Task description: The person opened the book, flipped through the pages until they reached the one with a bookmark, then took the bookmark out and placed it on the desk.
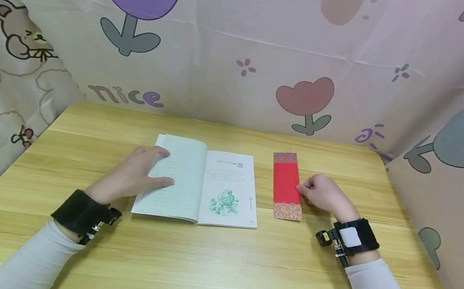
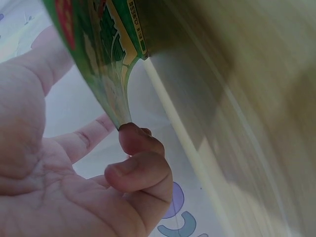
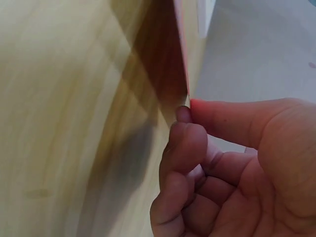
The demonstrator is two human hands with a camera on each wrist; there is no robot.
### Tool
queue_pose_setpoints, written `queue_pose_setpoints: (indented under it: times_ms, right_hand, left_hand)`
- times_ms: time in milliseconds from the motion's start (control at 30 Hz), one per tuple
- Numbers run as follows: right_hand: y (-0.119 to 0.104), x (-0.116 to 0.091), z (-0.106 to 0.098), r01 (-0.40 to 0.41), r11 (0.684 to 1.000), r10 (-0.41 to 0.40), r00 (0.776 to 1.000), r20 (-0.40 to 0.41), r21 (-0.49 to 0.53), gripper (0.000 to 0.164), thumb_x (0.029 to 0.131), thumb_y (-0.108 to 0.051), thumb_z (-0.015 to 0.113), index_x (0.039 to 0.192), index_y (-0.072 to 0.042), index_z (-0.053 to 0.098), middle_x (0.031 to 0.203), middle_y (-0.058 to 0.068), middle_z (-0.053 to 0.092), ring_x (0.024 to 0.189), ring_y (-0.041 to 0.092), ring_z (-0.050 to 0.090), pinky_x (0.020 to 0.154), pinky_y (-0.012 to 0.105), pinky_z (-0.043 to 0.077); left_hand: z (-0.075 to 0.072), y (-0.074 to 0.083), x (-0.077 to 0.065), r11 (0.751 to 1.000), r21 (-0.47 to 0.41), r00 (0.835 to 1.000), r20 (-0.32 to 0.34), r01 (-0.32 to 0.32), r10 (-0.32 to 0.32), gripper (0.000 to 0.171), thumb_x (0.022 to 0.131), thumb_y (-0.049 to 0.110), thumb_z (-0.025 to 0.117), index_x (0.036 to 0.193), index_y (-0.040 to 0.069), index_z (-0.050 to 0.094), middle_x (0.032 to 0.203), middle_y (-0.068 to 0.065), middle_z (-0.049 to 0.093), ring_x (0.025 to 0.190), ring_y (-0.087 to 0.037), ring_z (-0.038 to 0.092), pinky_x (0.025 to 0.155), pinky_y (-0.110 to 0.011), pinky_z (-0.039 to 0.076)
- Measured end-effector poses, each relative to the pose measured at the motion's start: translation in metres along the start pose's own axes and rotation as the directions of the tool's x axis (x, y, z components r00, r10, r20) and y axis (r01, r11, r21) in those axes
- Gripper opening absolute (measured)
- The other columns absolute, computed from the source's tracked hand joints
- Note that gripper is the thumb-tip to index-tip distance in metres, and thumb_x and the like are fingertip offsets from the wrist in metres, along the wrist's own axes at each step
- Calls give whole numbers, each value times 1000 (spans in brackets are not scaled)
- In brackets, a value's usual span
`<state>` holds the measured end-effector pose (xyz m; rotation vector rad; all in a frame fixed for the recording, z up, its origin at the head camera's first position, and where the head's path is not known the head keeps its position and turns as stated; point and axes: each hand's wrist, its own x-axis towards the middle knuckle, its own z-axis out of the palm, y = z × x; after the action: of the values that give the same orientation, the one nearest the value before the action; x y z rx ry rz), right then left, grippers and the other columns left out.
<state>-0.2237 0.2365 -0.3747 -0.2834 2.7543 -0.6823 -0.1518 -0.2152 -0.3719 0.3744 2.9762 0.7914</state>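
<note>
An open book [image 1: 231, 190] is spread near the middle of the table, its right page printed with a green flower. My left hand [image 1: 135, 174] grips the book's left side, with thumb and index finger on top of the page. From the left wrist view, other fingers of the left hand [image 2: 98, 163] curl at the edge of the green cover [image 2: 96, 54]. To the right of the book is a red bookmark [image 1: 286, 182] with patterned ends. My right hand [image 1: 325, 195] pinches its right edge, seen edge-on as a thin red line in the right wrist view.
The wooden table [image 1: 210, 274] ends against a patterned cloth [image 1: 215, 80] at the back. Similar cloth hangs along both sides. Black wrist straps with small cameras sit on both forearms.
</note>
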Motion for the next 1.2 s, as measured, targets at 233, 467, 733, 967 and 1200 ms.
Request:
queue_pose_setpoints:
  times_ms: [233, 467, 733, 967, 1200]
  right_hand:
    - [1, -1, 3, -1, 998, 1, 1000, -1, -64, 31, 95, -24, 62, 72, -3, 62, 55, 1, 45, 52, 16, 44, 50, 27, 33]
    - [-16, -5, 6, 51, 997, -54, 997, -57, -59, 29, 92, -30, 65, 77, -5, 61, 59, 3, 48, 55, 18, 46, 53, 29, 35]
    - [-67, -6, 26, 224, 973, -225, 974, -19, -46, 18, 86, -31, 72, 88, -13, 69, 68, -1, 60, 62, 15, 53, 56, 29, 43]
    - [-78, -1, 43, 223, 974, -222, 975, 25, -37, 32, 79, -31, 79, 102, -10, 73, 67, 0, 60, 62, 15, 55, 60, 28, 44]
    - [-83, 1, 49, 276, 961, -275, 961, 40, -26, 14, 78, -28, 80, 84, -19, 72, 59, 0, 56, 43, 14, 42, 46, 26, 33]
  left_hand:
    - [0, -1, 0, 1000, 6, 1000, 0, -10, 10, 78, 83, 49, 69, 142, 5, 42, 140, -17, 44, 125, -36, 35, 94, -60, 37]
    - [0, -1, 0, 1000, -5, 1000, 5, 3, -3, 77, 84, 48, 70, 142, 6, 42, 138, -18, 45, 122, -35, 37, 92, -60, 38]
    - [-5, -2, -1, 996, -73, 999, 17, 53, -52, 77, 85, 39, 71, 145, 5, 36, 135, -23, 44, 111, -36, 48, 87, -56, 44]
    - [-4, -5, 2, 976, -169, 990, 29, 139, -136, 102, 79, 41, 77, 151, -1, 18, 97, -12, 62, 76, -20, 61, 62, -34, 51]
    - [-13, -5, 1, 974, -139, 984, 2, 176, -178, 90, 73, 48, 79, 136, 0, 36, 84, -9, 58, 67, -21, 54, 56, -31, 44]
